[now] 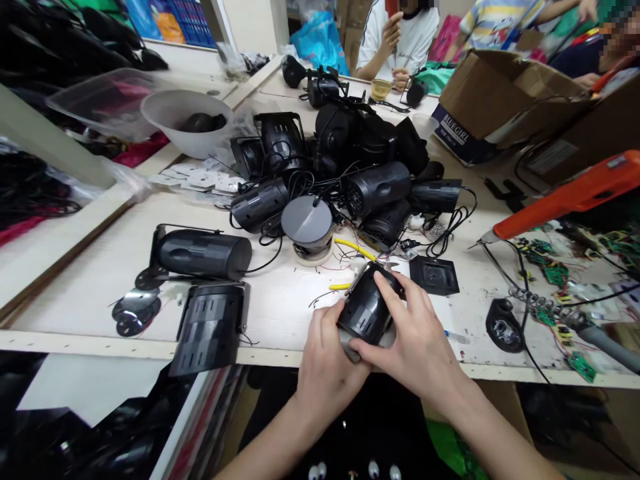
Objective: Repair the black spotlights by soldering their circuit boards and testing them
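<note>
Left hand (327,363), right hand (417,347), forearms bare.

The lamp housing (367,310) at lower centre was glossy black, like the pile of lamps (375,187) above it, while the round cap (306,220) mid-frame was plain grey and the tabletop (100,280) off-white. At the right the tool (575,193) was bright orange, the circuit boards (555,273) below it green, and the cutter handles (354,247) near the centre yellow. Along the top, the bowl (160,110) was white, the bag (320,40) blue, the cardboard box (495,87) brown.
</note>
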A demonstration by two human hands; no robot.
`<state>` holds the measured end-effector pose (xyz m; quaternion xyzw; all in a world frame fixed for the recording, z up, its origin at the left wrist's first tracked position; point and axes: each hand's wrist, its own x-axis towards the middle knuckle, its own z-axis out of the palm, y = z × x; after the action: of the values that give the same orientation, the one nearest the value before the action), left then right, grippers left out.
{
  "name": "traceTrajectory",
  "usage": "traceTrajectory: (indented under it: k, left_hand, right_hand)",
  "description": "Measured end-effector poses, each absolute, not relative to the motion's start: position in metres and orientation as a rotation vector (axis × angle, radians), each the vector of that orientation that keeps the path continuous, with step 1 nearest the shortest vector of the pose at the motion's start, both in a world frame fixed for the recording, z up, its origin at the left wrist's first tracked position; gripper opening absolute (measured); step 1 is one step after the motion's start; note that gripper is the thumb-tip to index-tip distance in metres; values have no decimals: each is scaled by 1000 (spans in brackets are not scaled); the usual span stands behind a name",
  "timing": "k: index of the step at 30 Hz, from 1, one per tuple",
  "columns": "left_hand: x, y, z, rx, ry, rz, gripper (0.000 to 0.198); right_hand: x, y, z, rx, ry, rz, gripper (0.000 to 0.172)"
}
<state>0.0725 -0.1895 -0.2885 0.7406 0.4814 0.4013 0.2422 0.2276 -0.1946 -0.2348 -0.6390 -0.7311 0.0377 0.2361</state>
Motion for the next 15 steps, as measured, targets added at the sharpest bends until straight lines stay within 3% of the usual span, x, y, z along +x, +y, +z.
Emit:
traceTrajectory:
  k: [15]
  left_hand:
    - [71, -186, -288, 2031, 1354, 1061, 57]
  right_hand:
    - [234, -193, -236, -1664, -1969, 32, 83]
